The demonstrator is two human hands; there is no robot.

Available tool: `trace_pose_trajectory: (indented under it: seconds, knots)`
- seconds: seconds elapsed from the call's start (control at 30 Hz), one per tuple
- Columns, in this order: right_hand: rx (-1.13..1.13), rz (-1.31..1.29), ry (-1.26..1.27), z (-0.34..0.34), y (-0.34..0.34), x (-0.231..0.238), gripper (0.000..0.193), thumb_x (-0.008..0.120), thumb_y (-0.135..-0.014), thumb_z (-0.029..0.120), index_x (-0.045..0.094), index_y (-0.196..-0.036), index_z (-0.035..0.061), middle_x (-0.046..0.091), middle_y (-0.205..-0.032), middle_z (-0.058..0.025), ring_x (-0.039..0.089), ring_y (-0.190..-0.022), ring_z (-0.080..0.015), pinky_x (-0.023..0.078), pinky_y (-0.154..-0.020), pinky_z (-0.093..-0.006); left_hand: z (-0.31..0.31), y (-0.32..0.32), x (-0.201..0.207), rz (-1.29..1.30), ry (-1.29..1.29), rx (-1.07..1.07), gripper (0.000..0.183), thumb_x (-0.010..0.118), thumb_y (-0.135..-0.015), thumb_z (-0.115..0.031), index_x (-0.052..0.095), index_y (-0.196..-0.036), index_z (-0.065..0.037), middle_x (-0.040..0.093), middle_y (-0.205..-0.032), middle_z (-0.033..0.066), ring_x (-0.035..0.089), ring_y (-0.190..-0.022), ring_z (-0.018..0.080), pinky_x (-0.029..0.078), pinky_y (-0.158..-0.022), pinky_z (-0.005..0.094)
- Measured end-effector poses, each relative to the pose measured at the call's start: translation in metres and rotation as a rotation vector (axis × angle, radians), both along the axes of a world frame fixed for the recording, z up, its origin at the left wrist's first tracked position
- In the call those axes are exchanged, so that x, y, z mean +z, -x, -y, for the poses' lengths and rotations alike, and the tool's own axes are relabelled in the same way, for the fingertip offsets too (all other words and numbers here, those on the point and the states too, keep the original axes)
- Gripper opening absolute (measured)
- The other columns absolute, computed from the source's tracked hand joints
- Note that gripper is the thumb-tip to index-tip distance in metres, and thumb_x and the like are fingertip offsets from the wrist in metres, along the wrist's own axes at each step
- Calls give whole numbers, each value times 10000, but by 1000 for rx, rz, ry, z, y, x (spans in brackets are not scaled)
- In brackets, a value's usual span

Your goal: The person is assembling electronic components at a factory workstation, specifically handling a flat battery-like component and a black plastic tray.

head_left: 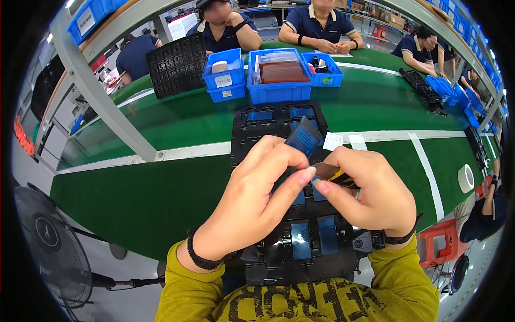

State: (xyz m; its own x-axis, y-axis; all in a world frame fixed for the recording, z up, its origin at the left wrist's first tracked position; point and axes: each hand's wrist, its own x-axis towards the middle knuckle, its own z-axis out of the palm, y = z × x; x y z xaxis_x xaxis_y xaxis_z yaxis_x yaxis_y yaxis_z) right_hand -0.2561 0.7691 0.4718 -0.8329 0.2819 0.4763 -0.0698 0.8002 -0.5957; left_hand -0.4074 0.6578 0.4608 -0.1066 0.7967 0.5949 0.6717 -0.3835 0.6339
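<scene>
Both hands meet above the black trays, fingertips nearly touching. My left hand (252,188) is closed, pinching a thin dark-blue glossy rectangular panel (304,137) that tilts up beyond its fingers. My right hand (375,185) is curled closed, its thumb and index finger by the panel's near end. A slim yellow-and-black object (339,176) shows within its fingers; its kind is not clear. Beyond the hands lies a black moulded tray (249,132) with blue panels in its pockets. Nearer me, another black tray (276,271) holds similar panels (301,241); my hands partly hide both trays.
Blue bins (279,92) stand at the far side, one holding brown and clear sheets. A black tray (177,64) leans upright beside them. A white tape roll (466,178) is at the right, a fan (51,236) at the left. Co-workers sit opposite.
</scene>
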Motion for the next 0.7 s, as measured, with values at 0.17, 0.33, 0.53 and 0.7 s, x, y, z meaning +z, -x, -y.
trace_pose_trajectory:
  seconds: [0.17, 0.33, 0.53, 0.7]
  knots:
    - [-86, 28, -17, -1, -4, 8, 156, 626, -739, 85, 513, -805, -1, 550, -633, -139, 551, -535, -279, 418, -478, -334, 3, -1, -3, 163, 38, 16, 45, 555, -821, -36, 525, -836, -6, 485, -778, 87, 510, -686, 216, 414, -612, 301]
    - [-146, -151, 423, -10, -5, 15, 200, 694, -714, 85, 577, -854, 5, 542, -679, 9, 461, -597, -40, 382, -532, -204, 0, -2, -3, 454, 18, -141, 57, 499, -880, -65, 493, -839, -25, 436, -758, 22, 449, -534, 61, 361, -493, 202]
    - [34, -192, 802, -10, 16, -2, 193, 727, -718, 135, 606, -812, 17, 553, -636, 41, 456, -582, -2, 353, -519, -157, -1, -6, -11, 459, -21, -231, 97, 419, -924, -102, 454, -875, -26, 447, -860, 59, 481, -558, 70, 386, -492, 211]
    - [71, -216, 832, -7, 14, -2, 141, 701, -745, 115, 618, -800, 17, 568, -665, 39, 463, -592, -6, 367, -508, -168, 0, -10, -13, 447, -54, -199, 123, 395, -934, -125, 453, -886, -27, 488, -843, 55, 503, -568, 74, 400, -501, 212]
